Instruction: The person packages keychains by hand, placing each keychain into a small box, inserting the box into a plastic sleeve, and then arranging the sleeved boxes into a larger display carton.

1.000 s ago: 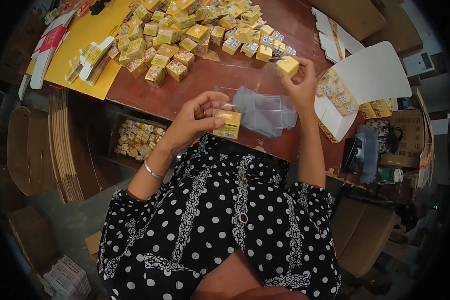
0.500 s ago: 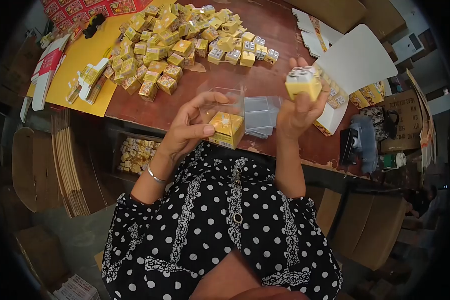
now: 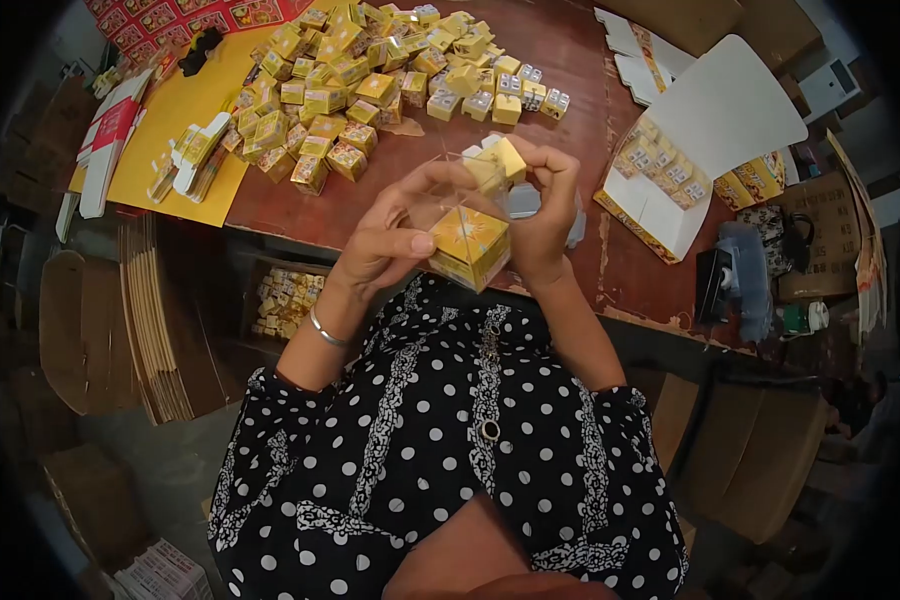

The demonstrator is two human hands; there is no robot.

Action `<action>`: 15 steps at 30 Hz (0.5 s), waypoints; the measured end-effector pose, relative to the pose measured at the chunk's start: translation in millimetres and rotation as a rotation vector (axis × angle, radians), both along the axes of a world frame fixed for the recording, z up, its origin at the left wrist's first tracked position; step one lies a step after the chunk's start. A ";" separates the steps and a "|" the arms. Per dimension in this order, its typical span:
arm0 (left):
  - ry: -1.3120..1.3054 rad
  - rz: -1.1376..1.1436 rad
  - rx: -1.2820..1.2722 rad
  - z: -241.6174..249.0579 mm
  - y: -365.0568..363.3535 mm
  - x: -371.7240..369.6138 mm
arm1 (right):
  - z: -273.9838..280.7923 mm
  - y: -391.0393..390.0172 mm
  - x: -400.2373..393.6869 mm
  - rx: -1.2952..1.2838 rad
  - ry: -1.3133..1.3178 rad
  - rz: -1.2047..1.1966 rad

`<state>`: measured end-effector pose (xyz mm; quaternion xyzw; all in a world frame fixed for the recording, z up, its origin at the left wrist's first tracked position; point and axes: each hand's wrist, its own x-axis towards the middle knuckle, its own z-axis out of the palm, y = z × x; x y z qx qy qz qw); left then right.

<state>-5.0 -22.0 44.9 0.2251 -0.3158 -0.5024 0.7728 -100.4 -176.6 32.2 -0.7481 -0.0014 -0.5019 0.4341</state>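
The left hand [image 3: 378, 235] clamps the box [image 3: 472, 242], the right hand [image 3: 548, 215] the block [image 3: 508, 160] just beyond it; a light grip should best spare the box's clear case [image 3: 452, 192].

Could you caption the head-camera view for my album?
Left hand holds a yellow box and clear plastic, right hand a yellow block, before a heap of small boxes.

No text can be read; print on the brown carton [image 3: 818, 240] and yellow box [image 3: 473, 240] is too blurred.
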 end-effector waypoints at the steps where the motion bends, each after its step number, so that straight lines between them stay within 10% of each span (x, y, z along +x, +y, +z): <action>1: -0.020 -0.010 0.093 2.3 -0.6 1.0 | 0.1 -0.4 -0.9 0.002 0.001 0.004; 10: -0.019 -0.191 0.010 -4.6 5.9 24.1 | 66.9 -40.3 -37.8 -0.003 0.442 0.303; 15: -0.074 -0.202 0.094 2.4 3.7 17.2 | 65.4 -58.4 -28.5 -0.448 0.532 0.434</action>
